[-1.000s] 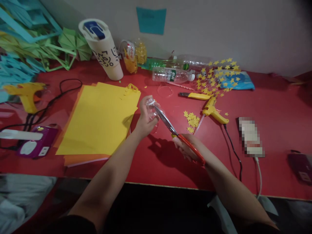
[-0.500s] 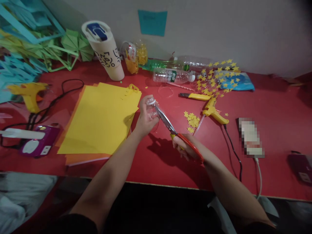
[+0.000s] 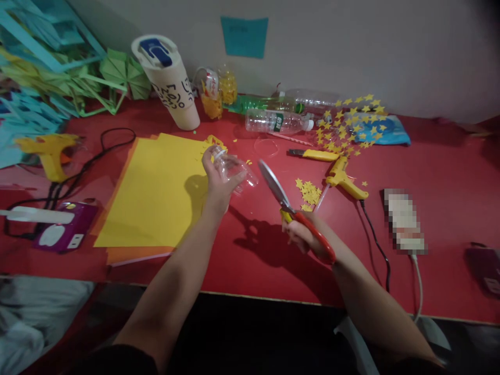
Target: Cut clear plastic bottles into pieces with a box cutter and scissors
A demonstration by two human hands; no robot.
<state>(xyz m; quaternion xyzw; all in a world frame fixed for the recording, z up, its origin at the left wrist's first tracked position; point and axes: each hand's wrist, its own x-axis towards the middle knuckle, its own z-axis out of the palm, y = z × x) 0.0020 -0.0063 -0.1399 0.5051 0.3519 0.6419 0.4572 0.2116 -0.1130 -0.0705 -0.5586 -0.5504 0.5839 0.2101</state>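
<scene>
My left hand [image 3: 219, 182] is closed around the neck end of a cut clear plastic bottle [image 3: 247, 178], its wide end facing right. It is held up near the right edge of a stack of yellow paper [image 3: 156, 192]. In my right hand [image 3: 301, 233] is a pair of scissors [image 3: 278, 186] with red and yellow handles. The blades look closed and point up and left, apart from the bottle piece. Beyond the scissors, small yellow paper stars [image 3: 308, 194] lie in a pile on the red table [image 3: 242, 260].
A yellow glue gun [image 3: 346, 179], a box cutter [image 3: 314, 155] and a phone [image 3: 404, 221] lie on the right. Plastic bottles [image 3: 269, 122] and a white tumbler [image 3: 174, 88] are at the back. Another glue gun [image 3: 50, 153] and a purple power strip [image 3: 64, 226] sit left.
My left hand has moved left with the bottle piece and turned it so its wide end shows. The scissors have come away from it, shifting slightly right and down.
</scene>
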